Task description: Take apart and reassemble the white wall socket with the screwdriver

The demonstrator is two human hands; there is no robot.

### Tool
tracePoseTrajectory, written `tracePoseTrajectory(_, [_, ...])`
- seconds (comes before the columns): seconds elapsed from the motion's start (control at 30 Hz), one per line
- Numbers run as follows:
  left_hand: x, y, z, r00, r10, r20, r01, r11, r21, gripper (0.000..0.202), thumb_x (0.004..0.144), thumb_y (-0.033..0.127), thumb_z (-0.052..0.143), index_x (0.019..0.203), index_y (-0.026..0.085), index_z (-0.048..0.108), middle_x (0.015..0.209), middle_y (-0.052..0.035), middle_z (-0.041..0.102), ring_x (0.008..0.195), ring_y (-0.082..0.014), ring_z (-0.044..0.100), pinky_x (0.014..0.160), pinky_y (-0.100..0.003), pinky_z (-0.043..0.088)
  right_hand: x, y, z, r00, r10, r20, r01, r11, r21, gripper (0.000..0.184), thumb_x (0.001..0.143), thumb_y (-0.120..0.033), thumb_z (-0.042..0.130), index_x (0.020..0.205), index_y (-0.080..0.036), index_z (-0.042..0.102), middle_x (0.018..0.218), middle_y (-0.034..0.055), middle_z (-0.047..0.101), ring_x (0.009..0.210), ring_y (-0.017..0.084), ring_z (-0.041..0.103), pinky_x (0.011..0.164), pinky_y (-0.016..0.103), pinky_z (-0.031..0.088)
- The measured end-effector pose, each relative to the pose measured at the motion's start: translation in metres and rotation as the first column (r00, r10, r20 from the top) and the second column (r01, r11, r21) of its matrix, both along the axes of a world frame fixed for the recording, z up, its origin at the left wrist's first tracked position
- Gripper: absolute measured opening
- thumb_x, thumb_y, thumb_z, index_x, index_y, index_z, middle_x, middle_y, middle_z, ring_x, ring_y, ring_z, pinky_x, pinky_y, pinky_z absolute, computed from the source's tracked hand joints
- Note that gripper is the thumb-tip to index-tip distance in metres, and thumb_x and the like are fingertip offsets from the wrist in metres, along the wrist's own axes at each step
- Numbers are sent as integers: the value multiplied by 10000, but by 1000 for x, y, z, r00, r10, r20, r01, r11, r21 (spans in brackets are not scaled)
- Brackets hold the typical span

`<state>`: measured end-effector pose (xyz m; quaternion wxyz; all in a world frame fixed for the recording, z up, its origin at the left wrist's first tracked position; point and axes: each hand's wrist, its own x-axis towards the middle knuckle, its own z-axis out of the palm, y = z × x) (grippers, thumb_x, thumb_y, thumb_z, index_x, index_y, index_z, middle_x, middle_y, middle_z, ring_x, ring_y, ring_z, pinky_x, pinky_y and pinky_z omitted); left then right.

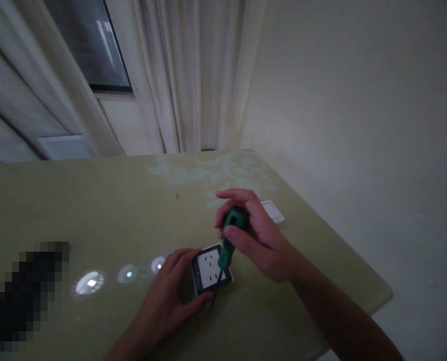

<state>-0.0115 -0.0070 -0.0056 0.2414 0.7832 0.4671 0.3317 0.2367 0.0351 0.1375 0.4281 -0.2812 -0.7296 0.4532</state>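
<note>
A white wall socket (211, 269) with a dark frame lies flat on the yellow-green table (114, 200). My left hand (167, 296) rests on the table and grips the socket's left edge between fingers and thumb. My right hand (255, 235) is closed round the green handle of a screwdriver (227, 240), held nearly upright. Its dark shaft points down to the socket's near edge, close to my left thumb.
A second white plate (272, 211) lies on the table just beyond my right hand. A blurred dark patch (24, 296) covers the table's near left. Curtains (193, 75) and a window (90, 42) stand behind the table; the table's right edge drops to a pale floor.
</note>
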Motion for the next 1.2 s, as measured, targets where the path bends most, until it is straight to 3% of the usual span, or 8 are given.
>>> tracePoseTrajectory(0.1, [0,0,-4,1000,19,11,-19,999,26,709,825,344,890,1463,305,584,1405,-131,699,1237,-379,719,1015,-572,644,-20,15,11,997,-14,82,1,987,161,397,1099,-266,547,1489,-271,471,1161,32,617,932,151,623,815,311,572])
tracePoseTrajectory(0.3, [-3,-2,-6,1000,27,14,-27,999,18,771,823,336,893,1512,316,550,1442,-124,690,1281,-378,707,1057,-581,625,-38,33,1,989,-36,146,-10,954,301,320,1097,-265,523,1414,-221,517,1094,29,620,890,148,616,844,326,543])
tracePoseTrajectory(0.73, [-4,-4,-5,999,40,8,-40,999,25,708,827,333,883,1465,325,576,1419,-102,695,1248,-362,727,1026,-550,653,-41,37,-5,983,24,180,-68,968,243,316,1082,-254,540,1396,-223,518,1040,15,619,848,148,603,831,319,511])
tracePoseTrajectory(1.2, [-4,-3,-7,999,33,-1,-33,999,-42,686,855,399,881,1465,334,572,1468,-117,656,1317,-393,670,1081,-599,603,-45,36,-7,976,39,216,-100,955,280,312,1077,-218,571,1386,-185,549,1061,26,649,891,144,621,861,302,510])
